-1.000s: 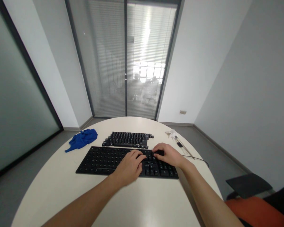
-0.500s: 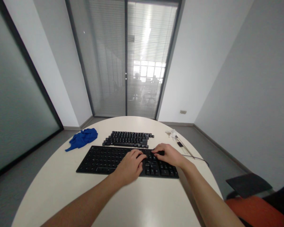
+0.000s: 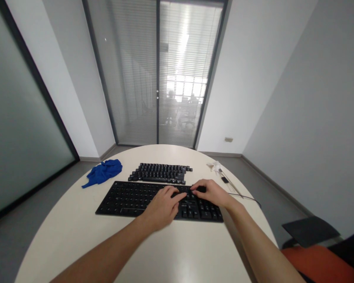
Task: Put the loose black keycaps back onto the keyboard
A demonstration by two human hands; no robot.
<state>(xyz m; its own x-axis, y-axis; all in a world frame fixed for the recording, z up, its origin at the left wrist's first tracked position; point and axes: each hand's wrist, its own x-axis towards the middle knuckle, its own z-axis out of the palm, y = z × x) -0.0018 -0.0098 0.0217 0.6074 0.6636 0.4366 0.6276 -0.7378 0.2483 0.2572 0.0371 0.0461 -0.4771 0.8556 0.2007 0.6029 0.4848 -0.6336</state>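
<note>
A black keyboard (image 3: 129,196) lies across the table; its left part shows bare key posts, and its right part carries keycaps. My left hand (image 3: 163,206) rests over its middle, fingers spread and the index finger stretched to the right, touching the keys. Over the upper right part, my right hand (image 3: 209,192) bends thumb and fingertips toward each other at the keys. Whatever is between those fingertips is too small to make out. Behind the keyboard, loose black keycaps (image 3: 161,173) are laid out in rows.
A crumpled blue cloth (image 3: 103,173) lies at the left of the round white table (image 3: 177,251). At the right are a crumpled white piece (image 3: 215,166), a small black item (image 3: 224,180), a thin stick (image 3: 233,184) and a cable (image 3: 247,197). An orange-seated chair (image 3: 321,263) stands at the right.
My left index finger has stretched out further to the right, toward my right hand. The right hand has barely moved, and the keyboard stays in place.
</note>
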